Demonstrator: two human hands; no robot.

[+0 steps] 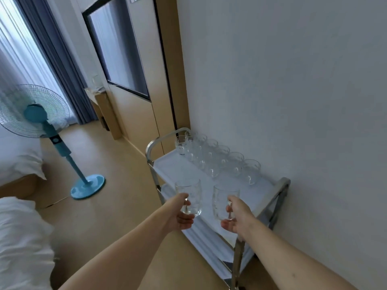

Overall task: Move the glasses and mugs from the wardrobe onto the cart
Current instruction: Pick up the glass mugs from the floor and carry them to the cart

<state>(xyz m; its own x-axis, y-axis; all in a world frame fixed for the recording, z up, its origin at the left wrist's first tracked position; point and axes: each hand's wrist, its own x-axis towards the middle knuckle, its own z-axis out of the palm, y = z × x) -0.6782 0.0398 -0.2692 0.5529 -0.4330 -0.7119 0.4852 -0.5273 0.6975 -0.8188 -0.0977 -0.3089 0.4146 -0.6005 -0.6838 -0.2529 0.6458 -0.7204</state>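
Two clear glass mugs are held out above the near end of the cart's top shelf (173, 170), one in each hand. The left mug (189, 196) is gripped by the left hand (181, 214), whose fingers are curled round its handle side and lower body; the mug stands roughly upright over the cart's left edge. The right mug (223, 200) is held by the right hand (236, 216), its grip closed on the handle with the thumb on top, and the mug is also close to upright, just beside the left one but apart from it. Neither mug is seen to touch the shelf. Farther along the same shelf, a cluster of clear glasses and mugs (215, 160) is set in two rows against the white wall (293, 91), reaching to the cart's far curved handle (159, 141). The cart is a metal-framed trolley with a lower shelf (205, 233) visible beneath the hands. To the left, a light wooden floor (117, 195) is seen, on which a blue standing fan (41, 118) is placed. White bedding (21, 237) lies at the lower left edge. Behind the cart, a wooden panel with a dark-framed screen (117, 55) is fixed, and grey curtains (52, 49) hang by the window.
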